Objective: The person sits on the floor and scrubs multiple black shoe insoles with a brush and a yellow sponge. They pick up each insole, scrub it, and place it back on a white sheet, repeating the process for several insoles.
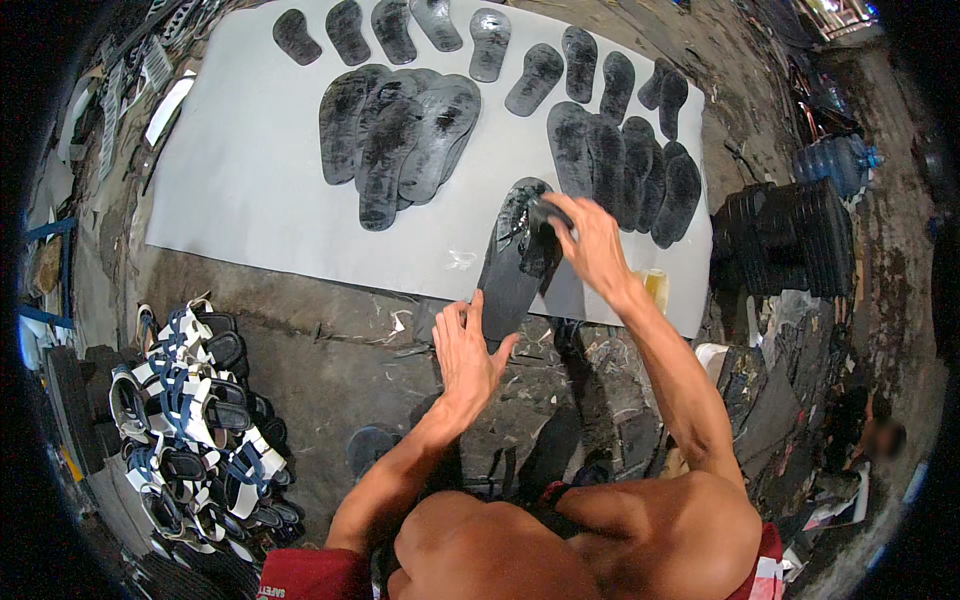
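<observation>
Two hands, one sole (506, 290), and I have it from afar: it sits at the near border of the pale sheet (240, 160), its close end reaching past that edge. To the left there's room, a wide pale stretch running out to the sheet's corner. Tighter on the right: a yellowish cup (655, 290) stands close against the line of the right forearm (682, 375). Up ahead, a left cluster (392, 135) and a right cluster (628, 175) of dark soles leave a pale lane between them, and a far row (580, 65) follows the back edge.

Now the sole itself: long, round at the far end, glossy black and streaky there, flat dark grey nearer the person. The left hand (463, 355) grips the near end between thumb and forefinger; the right hand (595, 245) has its fingers bent around a dark piece (550, 213) at the glossy part.

What is that piece? I can't tell; the fingers cover much of it. The sole's right side melts into shadow. Overlaps in both clusters hide the lower soles, so no count from me. Over left, a heap of sandals (195, 430) tangles together on the ground (330, 370). Below, the view crops the red cloth (315, 575), and blackness swallows the corners.
</observation>
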Available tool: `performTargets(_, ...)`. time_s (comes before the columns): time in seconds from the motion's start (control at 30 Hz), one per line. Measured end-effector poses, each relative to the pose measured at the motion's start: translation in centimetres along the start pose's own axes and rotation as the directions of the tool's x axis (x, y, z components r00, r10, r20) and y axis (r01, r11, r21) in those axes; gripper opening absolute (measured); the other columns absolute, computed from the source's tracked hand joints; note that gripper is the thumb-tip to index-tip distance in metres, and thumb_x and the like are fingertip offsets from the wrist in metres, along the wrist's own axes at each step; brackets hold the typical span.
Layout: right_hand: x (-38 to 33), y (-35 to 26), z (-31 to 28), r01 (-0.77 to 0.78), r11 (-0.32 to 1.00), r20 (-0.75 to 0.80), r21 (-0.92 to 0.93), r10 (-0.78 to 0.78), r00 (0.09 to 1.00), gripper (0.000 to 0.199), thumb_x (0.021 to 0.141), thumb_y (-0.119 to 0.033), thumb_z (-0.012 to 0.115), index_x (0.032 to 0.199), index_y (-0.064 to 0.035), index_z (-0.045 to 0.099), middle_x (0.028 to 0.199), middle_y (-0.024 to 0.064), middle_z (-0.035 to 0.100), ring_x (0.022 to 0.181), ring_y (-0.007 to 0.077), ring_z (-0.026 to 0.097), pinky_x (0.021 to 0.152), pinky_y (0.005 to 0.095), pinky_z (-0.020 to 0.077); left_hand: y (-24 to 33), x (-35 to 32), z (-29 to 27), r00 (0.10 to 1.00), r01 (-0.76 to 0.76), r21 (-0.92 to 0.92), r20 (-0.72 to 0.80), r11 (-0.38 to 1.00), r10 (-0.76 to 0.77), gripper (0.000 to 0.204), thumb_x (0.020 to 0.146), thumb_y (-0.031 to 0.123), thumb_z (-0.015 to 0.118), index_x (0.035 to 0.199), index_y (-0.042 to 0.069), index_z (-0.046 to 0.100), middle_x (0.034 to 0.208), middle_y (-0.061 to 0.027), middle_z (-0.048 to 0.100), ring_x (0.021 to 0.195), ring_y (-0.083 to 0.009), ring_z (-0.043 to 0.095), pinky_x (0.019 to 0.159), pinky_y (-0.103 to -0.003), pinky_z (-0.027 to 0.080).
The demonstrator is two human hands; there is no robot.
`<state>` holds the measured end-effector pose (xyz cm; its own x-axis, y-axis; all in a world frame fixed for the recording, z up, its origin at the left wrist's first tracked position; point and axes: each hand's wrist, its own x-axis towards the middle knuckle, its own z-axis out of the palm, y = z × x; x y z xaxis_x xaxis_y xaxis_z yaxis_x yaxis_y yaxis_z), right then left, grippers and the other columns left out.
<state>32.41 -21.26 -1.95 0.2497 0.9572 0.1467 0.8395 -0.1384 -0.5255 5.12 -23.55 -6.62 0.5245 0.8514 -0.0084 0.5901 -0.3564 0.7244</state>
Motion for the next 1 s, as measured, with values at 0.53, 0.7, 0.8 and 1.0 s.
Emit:
performTargets(0.53, -9.1, -7.9, 2.2, -0.229, 0.949, -0.078, 0.216, 0.251, 0.965, 0.038, 0.098, -0.003, 0.075, 0.136, -0.0005, 0.072, 0.113, 0.0242, 0.080, 0.097, 0.0394, 0.079, 0.086, 0.0476, 0.0614, -2.3, -0.4, -2.5, 0.996, -0.055, -0.214, 0.056, 0.975, 0.069, 0.074, 0.084, 0.006, 0.088, 0.154, 0.005, 0.065, 0.134, -0.0202, 0.061, 0.126, -0.0397, 0.057, 0.113, -0.050, 0.049)
performTargets(0.7, -2.5, -5.3, 2.4, 0.093, 0.994, 0.123, -0.057, -0.085, 0.989, 0.036, 0.096, -0.002, 0.069, 0.131, -0.0097, 0.076, 0.114, 0.0170, 0.076, 0.109, 0.0408, 0.070, 0.091, 0.0537, 0.0562, -1.3, -1.5, 0.5, 0.997, -0.035, -0.113, -0.067, 0.993, 0.027, 0.083, 0.080, 0.018, 0.096, 0.154, 0.003, 0.061, 0.134, -0.0184, 0.059, 0.125, -0.0394, 0.054, 0.109, -0.053, 0.046)
performTargets(0.8, -2.2, -4.9, 2.8, 0.307, 0.952, 0.225, -0.018, -0.295, 0.929, 0.044, 0.090, 0.000, 0.070, 0.129, -0.0180, 0.079, 0.115, 0.0095, 0.073, 0.115, 0.0333, 0.065, 0.093, 0.0486, 0.0513, -0.9, -1.4, 0.7, 0.997, -0.009, -0.097, -0.082, 0.995, 0.001, 0.084, 0.081, 0.021, 0.096, 0.154, 0.003, 0.060, 0.135, -0.0187, 0.058, 0.127, -0.0397, 0.053, 0.110, -0.054, 0.044)
performTargets(1.0, 0.2, -1.3, 1.2, -0.002, 0.985, 0.008, -0.175, 0.003, 1.000, 0.041, 0.096, -0.005, 0.074, 0.135, -0.0158, 0.076, 0.110, 0.0157, 0.074, 0.107, 0.0371, 0.069, 0.089, 0.0512, 0.0499, -0.6, -0.4, 0.0, 0.995, -0.022, -0.171, -0.104, 0.985, 0.004, 0.072, 0.081, 0.014, 0.093, 0.147, 0.005, 0.066, 0.134, -0.0187, 0.063, 0.126, -0.0378, 0.058, 0.108, -0.049, 0.051)
